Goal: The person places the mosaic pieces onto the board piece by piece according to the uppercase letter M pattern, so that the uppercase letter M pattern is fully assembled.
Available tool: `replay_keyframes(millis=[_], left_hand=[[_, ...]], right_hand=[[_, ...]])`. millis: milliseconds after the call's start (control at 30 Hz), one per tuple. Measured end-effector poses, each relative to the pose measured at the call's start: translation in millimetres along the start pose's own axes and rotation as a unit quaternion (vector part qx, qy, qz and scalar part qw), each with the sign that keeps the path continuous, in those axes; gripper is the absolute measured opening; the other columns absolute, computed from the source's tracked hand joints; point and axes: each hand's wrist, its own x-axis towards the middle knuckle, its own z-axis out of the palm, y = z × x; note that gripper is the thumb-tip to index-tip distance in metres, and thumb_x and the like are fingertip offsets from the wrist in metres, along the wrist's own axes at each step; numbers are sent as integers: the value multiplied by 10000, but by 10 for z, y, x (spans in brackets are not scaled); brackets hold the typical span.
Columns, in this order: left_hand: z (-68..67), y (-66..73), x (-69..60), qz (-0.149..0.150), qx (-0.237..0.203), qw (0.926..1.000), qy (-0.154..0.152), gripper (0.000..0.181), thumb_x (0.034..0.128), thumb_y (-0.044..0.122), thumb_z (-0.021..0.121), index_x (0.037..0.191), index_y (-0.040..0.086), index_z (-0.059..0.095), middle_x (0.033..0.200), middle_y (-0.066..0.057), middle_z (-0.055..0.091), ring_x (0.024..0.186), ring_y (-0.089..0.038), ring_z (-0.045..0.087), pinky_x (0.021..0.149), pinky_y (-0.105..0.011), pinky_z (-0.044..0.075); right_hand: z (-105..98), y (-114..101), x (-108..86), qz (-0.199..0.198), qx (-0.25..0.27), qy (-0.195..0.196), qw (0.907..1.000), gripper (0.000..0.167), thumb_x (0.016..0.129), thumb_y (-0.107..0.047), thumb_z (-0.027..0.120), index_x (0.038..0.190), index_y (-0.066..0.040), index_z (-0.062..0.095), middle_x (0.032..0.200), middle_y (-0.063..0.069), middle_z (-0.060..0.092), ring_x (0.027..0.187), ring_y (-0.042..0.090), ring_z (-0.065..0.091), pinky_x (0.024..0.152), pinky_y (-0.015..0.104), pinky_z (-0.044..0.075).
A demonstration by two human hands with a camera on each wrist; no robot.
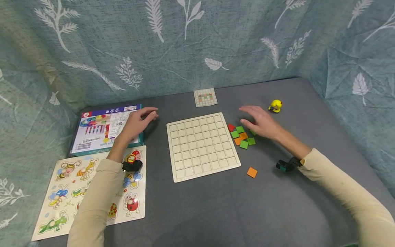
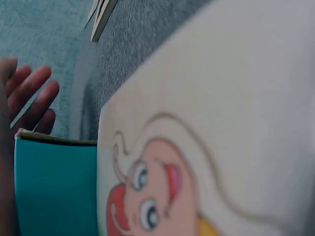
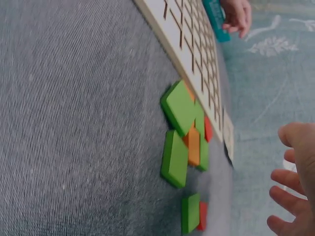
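Note:
A pale wooden grid board, its square cells bare, lies in the middle of the grey table. Just right of it is a loose cluster of small square tiles: green, orange and red. One orange tile lies apart, nearer the front. My right hand hovers beside the cluster with relaxed fingers and holds nothing; it partly covers a green tile. On the left, my left hand is above the right edge of a teal box, fingers loosely extended and gripping nothing.
Behind the board lies a small pattern card. A yellow toy figure stands at the back right. At the left, an insect peg puzzle lies in front of the box, under my left forearm. A leaf-patterned curtain hangs behind the table.

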Motion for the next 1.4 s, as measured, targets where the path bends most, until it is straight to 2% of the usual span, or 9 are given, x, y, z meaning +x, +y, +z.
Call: replay_keyframes(millis=[167, 300, 433, 533, 667, 800, 1100, 1233, 1400], left_hand=[[11, 12, -22, 290, 487, 9971, -518, 371, 985, 419, 530, 1195, 161, 695, 1098, -92, 730, 1010, -256, 655, 852, -429, 509], [60, 51, -34, 704, 1119, 9851, -1096, 369, 959, 443, 566, 1192, 188, 696, 1149, -67, 706, 1043, -268, 653, 900, -498, 506], [102, 67, -26, 1168, 1474, 9745, -1223, 384, 924, 420, 631, 1239, 204, 667, 1255, -58, 637, 1185, -296, 574, 968, -539, 467], [120, 68, 1, 1566, 1766, 9616, -1402, 452, 898, 439, 660, 1297, 229, 634, 1391, -62, 548, 1311, -318, 470, 1048, -568, 401], [129, 79, 21, 1894, 2179, 9414, -1745, 526, 874, 487, 667, 1341, 254, 603, 1466, -73, 489, 1335, -321, 439, 1061, -563, 386], [134, 91, 23, 1804, 2441, 9371, -1723, 547, 865, 525, 657, 1347, 272, 598, 1475, -81, 480, 1342, -337, 425, 1071, -581, 364], [149, 106, 47, 1012, 3023, 9332, -1661, 722, 833, 651, 608, 1433, 264, 499, 1539, -94, 391, 1408, -361, 343, 1107, -613, 293], [139, 113, 41, 666, 3025, 9378, -1570, 756, 837, 637, 616, 1458, 231, 466, 1562, -108, 350, 1430, -368, 309, 1137, -608, 258], [145, 126, 34, 326, 2824, 9505, -1255, 718, 882, 569, 604, 1456, 160, 468, 1564, -143, 333, 1435, -382, 293, 1162, -583, 240]], right_hand=[[-8, -63, -31, -105, 146, 219, 9996, 432, 959, -158, 602, 1353, 4, 532, 1389, 211, 533, 1316, 390, 446, 1099, 551, 344], [-26, -97, -86, -118, 175, 255, 9995, 412, 960, -144, 598, 1343, -3, 543, 1365, 205, 553, 1300, 384, 459, 1084, 548, 356], [-12, -102, -132, -81, 213, 214, 9995, 405, 965, -143, 591, 1341, 0, 544, 1360, 200, 560, 1289, 377, 471, 1074, 546, 366], [0, -96, -154, 6, 300, 194, 9994, 408, 965, -144, 591, 1342, 4, 542, 1366, 200, 556, 1290, 375, 471, 1065, 551, 374], [9, -92, -181, 110, 348, 131, 9992, 412, 971, -164, 585, 1345, 3, 540, 1377, 196, 550, 1296, 373, 470, 1060, 557, 383], [17, -92, -205, 88, 344, 177, 9992, 402, 964, -146, 592, 1334, 7, 550, 1364, 194, 563, 1280, 367, 492, 1047, 551, 404], [34, -185, -271, -110, 350, 242, 9990, 384, 951, -122, 605, 1313, 0, 570, 1319, 181, 600, 1217, 342, 552, 989, 531, 459], [42, -241, -304, -213, 342, 207, 9990, 376, 952, -121, 602, 1307, 0, 575, 1304, 178, 612, 1208, 334, 561, 985, 522, 467], [40, -270, -343, -193, 358, 254, 9989, 373, 942, -110, 617, 1298, -1, 583, 1289, 176, 621, 1181, 328, 578, 965, 516, 480]])
